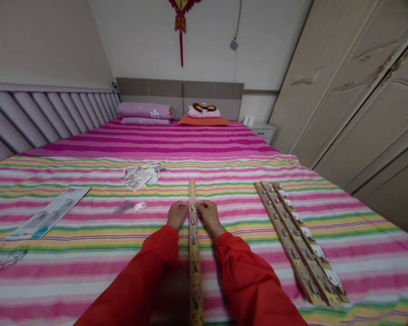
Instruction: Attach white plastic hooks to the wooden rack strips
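A long, narrow wooden strip [195, 258] lies lengthwise on the bed in front of me, with small metal hooks set along it and rows of holes. My left hand [178, 213] is at the strip's left edge, fingers pinched together. On the opposite edge my right hand [208, 213] is pinched in the same way. A small translucent piece [192, 200] spans the strip between my fingertips; its kind is too blurred to make out. Just below it sits a metal hook [192, 208]. Both forearms are in red sleeves.
Three similar wooden strips [285, 231] lie side by side at the right, one bearing white round pieces. Left are a hook package card [51, 213], crumpled clear packets [141, 175], a small clear plastic piece [140, 206] and a thin wire-like item [12, 257]. Pillows [144, 111] rest by the headboard.
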`<move>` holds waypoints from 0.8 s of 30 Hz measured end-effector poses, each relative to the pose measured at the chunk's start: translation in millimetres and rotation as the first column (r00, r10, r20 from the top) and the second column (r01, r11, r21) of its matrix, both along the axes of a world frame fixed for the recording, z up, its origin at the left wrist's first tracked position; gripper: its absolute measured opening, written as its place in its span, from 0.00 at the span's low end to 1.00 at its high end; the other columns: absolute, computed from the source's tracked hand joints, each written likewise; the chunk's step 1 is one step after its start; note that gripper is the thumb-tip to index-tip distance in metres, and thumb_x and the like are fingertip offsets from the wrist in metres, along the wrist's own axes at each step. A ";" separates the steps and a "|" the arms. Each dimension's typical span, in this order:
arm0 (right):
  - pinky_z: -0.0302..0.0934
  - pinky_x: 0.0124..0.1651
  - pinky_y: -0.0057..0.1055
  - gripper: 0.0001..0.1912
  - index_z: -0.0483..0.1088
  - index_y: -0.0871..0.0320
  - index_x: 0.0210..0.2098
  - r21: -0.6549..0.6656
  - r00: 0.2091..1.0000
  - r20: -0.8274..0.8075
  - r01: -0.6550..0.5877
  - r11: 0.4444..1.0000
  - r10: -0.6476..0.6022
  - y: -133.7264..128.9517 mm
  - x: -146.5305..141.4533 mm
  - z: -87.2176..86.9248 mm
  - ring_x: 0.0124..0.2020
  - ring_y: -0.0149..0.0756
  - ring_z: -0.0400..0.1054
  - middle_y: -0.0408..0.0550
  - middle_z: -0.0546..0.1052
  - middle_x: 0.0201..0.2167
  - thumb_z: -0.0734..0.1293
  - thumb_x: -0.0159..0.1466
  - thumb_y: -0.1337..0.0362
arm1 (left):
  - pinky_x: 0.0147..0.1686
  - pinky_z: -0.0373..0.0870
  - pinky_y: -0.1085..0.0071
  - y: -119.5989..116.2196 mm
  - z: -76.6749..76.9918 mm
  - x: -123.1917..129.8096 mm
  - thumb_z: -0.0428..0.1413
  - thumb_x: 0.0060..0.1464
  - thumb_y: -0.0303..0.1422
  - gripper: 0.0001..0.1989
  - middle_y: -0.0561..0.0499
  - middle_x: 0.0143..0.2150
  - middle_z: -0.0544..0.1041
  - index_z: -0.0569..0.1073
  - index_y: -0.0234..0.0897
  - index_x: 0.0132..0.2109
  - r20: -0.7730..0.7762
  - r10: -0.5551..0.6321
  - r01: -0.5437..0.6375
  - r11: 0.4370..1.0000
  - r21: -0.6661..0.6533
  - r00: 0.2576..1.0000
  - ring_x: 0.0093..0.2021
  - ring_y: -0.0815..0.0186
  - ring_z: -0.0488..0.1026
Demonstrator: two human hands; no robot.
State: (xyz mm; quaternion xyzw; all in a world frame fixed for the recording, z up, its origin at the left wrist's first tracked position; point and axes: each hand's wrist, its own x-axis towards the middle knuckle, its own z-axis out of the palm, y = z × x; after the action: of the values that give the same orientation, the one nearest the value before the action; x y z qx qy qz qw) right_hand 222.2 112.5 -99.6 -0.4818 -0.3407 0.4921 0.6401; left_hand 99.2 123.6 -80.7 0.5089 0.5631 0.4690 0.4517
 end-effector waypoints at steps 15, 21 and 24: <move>0.57 0.22 0.26 0.08 0.71 0.59 0.25 -0.006 1.000 0.022 0.014 1.000 -0.014 2.5 -0.6 -11.2 0.16 0.28 0.61 0.36 0.69 0.14 0.68 0.44 0.64 | 0.30 0.68 0.71 7.0 -20.0 1.1 0.60 0.39 0.31 0.12 0.55 0.23 0.73 0.75 0.33 0.36 0.006 0.042 -0.042 0.999 0.019 0.999 0.26 0.68 0.71; 0.63 0.28 0.30 0.15 0.78 0.57 0.38 0.082 0.974 0.224 -0.046 0.996 0.026 -2.0 0.3 -10.0 0.24 0.35 0.68 0.40 0.76 0.21 0.65 0.51 0.64 | 0.41 0.71 0.67 3.9 -22.5 -2.0 0.58 0.45 0.36 0.18 0.49 0.34 0.80 0.78 0.36 0.45 -0.050 -0.110 0.114 0.989 0.091 0.993 0.37 0.62 0.75; 0.66 0.40 0.34 0.16 0.79 0.54 0.39 0.139 0.910 0.414 -0.068 0.988 0.005 -3.8 0.8 -9.5 0.36 0.40 0.73 0.44 0.81 0.32 0.62 0.56 0.66 | 0.48 0.69 0.64 5.1 -27.0 -3.0 0.58 0.47 0.38 0.20 0.47 0.43 0.81 0.78 0.36 0.47 -0.072 -0.137 0.144 0.983 0.111 0.988 0.46 0.58 0.75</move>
State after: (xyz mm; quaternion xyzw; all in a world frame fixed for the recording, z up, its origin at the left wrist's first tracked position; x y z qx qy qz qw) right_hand 223.0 108.7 -109.1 -0.5186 -0.5132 0.3641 0.5789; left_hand 96.2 128.6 -107.7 0.5874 0.5121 0.4511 0.4350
